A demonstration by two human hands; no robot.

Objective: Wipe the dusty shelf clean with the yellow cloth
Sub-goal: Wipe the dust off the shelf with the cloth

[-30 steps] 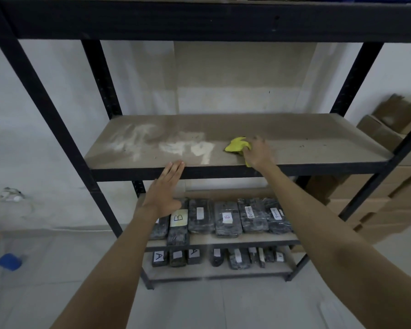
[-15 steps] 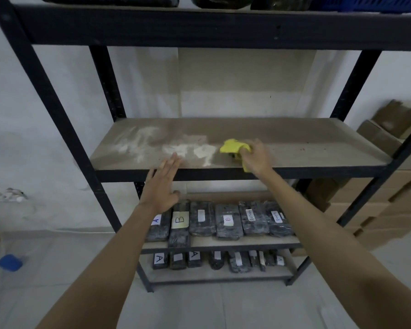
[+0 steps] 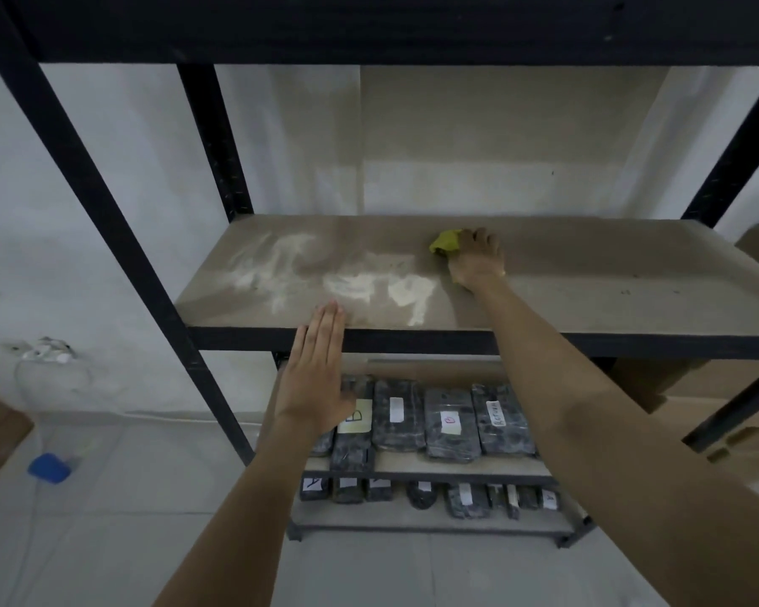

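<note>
Head cam, looking fwd and down at a black metal rack w/ brown board shelves. Right hand (image 3: 476, 260) lies palm-down on the middle shelf (image 3: 610, 282), its grip closed over the yellow cloth (image 3: 444, 243), which is bunched up and pokes out past the fingertips toward the back-left; a small bit of yellow also shows under the heel of the hand. Cloth sits on the board about mid-width, nearer the back than the front. Left of it, white dust smears (image 3: 347, 278) spread across the left half of the shelf, reaching almost to the front edge; the board to the right of the hand looks plain brown. Left hand (image 3: 318, 374) is flat, fingers straight and together, grip open and holding nothing; fingertips reach the front edge of the shelf by the dust, but can't tell if they touch it. Lower shelf carries a row of dark wrapped bundles (image 3: 450, 424) w/ white labels, more of them on the bottom shelf. Cardboard boxes (image 3: 684, 387) stand to the right of the rack, a blue object (image 3: 49, 467) lies on the floor at left.
</note>
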